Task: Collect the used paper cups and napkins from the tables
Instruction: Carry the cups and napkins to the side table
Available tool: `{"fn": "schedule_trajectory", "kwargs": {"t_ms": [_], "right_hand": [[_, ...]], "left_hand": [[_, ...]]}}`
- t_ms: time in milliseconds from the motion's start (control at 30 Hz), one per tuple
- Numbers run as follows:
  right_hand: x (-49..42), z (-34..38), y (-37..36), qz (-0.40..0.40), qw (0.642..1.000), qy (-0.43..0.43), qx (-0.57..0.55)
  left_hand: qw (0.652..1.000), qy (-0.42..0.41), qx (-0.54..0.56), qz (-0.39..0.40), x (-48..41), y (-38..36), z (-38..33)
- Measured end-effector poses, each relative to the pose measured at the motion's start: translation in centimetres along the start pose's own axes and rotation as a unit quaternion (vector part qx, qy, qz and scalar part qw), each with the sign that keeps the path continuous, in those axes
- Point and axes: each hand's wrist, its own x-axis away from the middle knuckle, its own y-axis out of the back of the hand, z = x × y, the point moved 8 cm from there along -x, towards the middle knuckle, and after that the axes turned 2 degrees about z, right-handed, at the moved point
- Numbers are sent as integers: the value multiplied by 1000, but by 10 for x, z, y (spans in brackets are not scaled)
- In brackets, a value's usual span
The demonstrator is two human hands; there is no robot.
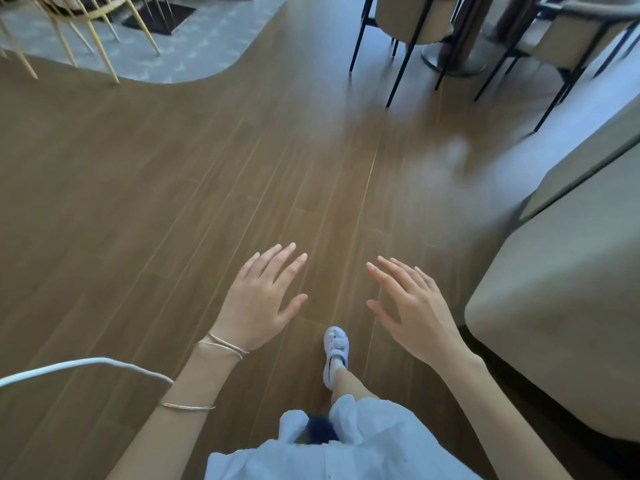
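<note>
No cups or napkins show anywhere, and her left hand (258, 299) and right hand (412, 306) hang spread and empty over the wooden floor (173, 209), a white shoe (335, 355) at six o'clock, dark-legged chairs (412, 26) at one o'clock.

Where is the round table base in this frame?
In the head view the round table base sits at the top right, on the wooden floor between two black-legged chairs, far ahead of both empty hands.

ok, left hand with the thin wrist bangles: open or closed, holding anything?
Open and empty. The left hand has its fingers spread, palm down over the brown wood-plank floor, nothing in it.
</note>
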Motion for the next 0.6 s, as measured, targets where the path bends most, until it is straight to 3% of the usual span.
{"fn": "schedule_trajectory", "kwargs": {"t_ms": [367, 600], "right_hand": [[-190, -109, 63, -38, 999, 6, -7], [-284, -142, 48, -17, 1000, 0, -20]], "left_hand": [[1000, 7, 18, -17, -205, 37, 18], [999, 9, 30, -10, -298, 41, 59]]}}
